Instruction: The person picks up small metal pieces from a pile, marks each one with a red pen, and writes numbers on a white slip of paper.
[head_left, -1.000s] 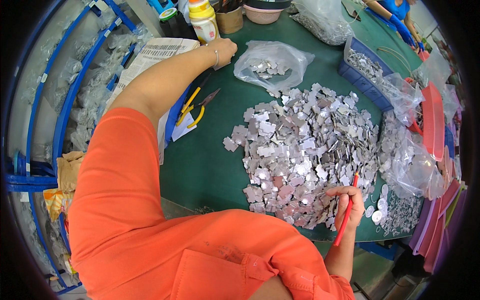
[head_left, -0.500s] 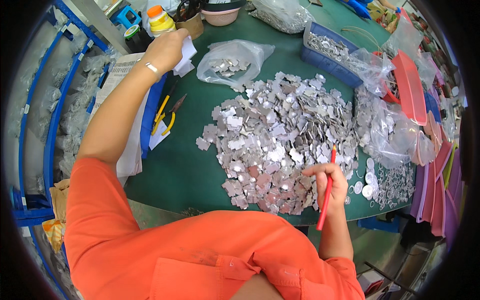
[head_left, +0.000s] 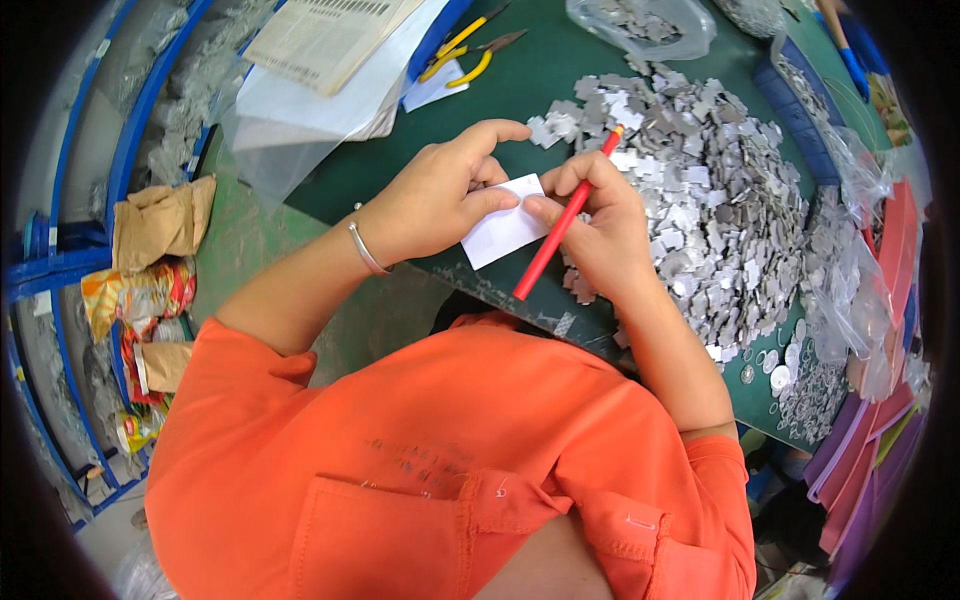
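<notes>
Between my hands, just over the table's near edge, is a small white slip of paper (head_left: 500, 237). My left hand (head_left: 432, 195) pinches it at its upper edge, thumb on top. From the other side my right hand (head_left: 603, 225) grips the same slip with its thumb, while a red pencil (head_left: 560, 235) lies slanted across those fingers, tip pointing up and away. Right beside this hand spreads a big heap of flat silvery metal pieces (head_left: 720, 220), notched in outline.
Pliers with yellow handles (head_left: 470, 62) lie beyond my left hand, near a printed sheet (head_left: 325, 40). A blue bin (head_left: 800, 110) stands behind the heap. At right are round metal discs (head_left: 781, 378), small rings and clear plastic bags (head_left: 850, 290). Blue shelving (head_left: 120, 140) stands at far left.
My left hand has come back from the far left with white paper. My right hand, still with the pencil, has moved left to meet it. The view has shifted.
</notes>
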